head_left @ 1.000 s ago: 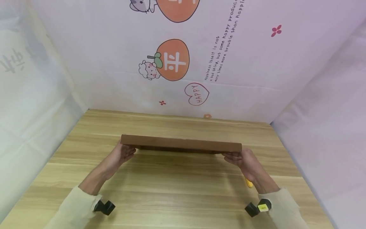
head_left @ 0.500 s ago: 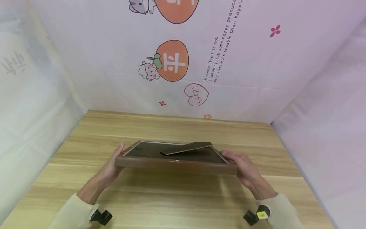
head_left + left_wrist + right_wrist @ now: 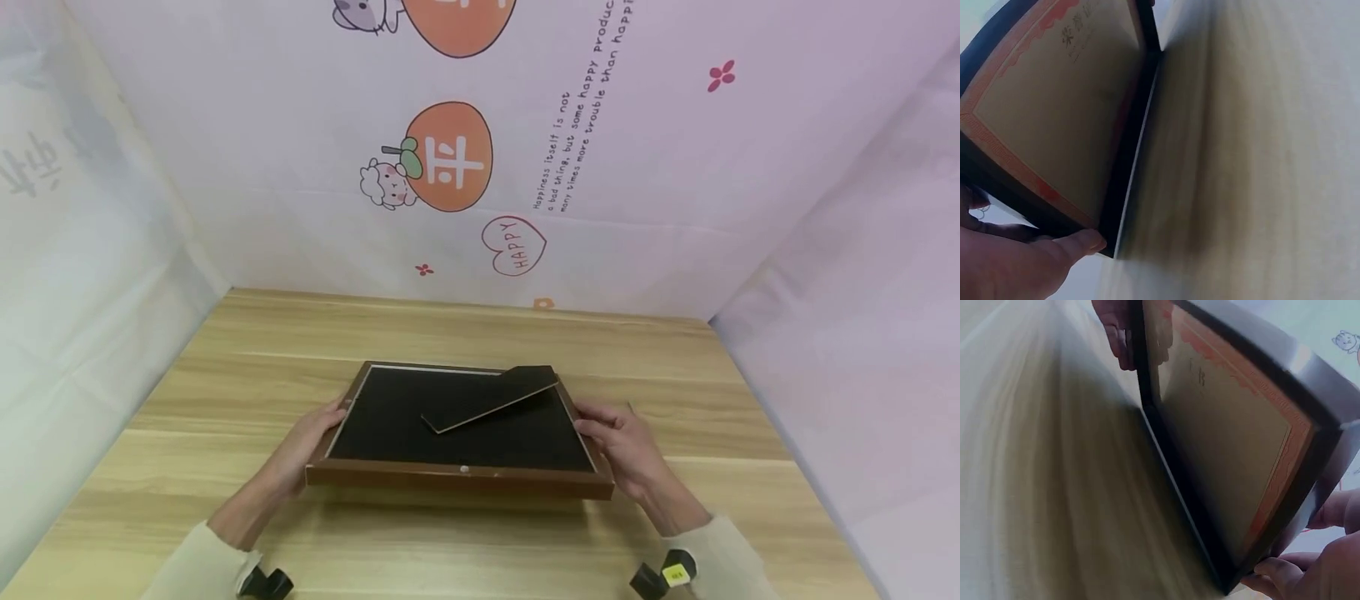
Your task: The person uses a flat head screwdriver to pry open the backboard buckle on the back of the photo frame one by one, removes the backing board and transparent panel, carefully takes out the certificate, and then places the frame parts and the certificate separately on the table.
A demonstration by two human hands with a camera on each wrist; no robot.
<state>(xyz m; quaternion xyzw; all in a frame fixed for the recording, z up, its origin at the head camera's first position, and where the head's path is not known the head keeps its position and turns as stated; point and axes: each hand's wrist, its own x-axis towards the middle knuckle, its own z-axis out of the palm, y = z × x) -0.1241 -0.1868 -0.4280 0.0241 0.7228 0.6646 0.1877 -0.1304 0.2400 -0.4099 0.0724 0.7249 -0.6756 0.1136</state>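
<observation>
A brown picture frame [image 3: 450, 477] is held face down just over the table, its near edge raised above a shadow. Its black backing [image 3: 397, 417] faces up, and a black easel stand [image 3: 498, 398] juts from it at a slant. My left hand [image 3: 306, 440] grips the left side; my right hand [image 3: 624, 448] grips the right side, thumb on top. Both wrist views show the underside, where a certificate [image 3: 1063, 131] with a red border sits in the frame. Some fingers of each hand are hidden under or behind the frame.
The wood-grain table [image 3: 420, 329] runs back to a white printed curtain [image 3: 637, 233]. Further white sheets hang along the left [image 3: 90, 275] and right [image 3: 847, 317] sides. A thin dark tip [image 3: 630, 407] shows behind my right hand; the rest of it is hidden.
The frame has tipped from nearly edge-on to back side up, revealing the backing and stand. Both hands have come nearer and lower with it. A yellow item by the right wrist is now hidden.
</observation>
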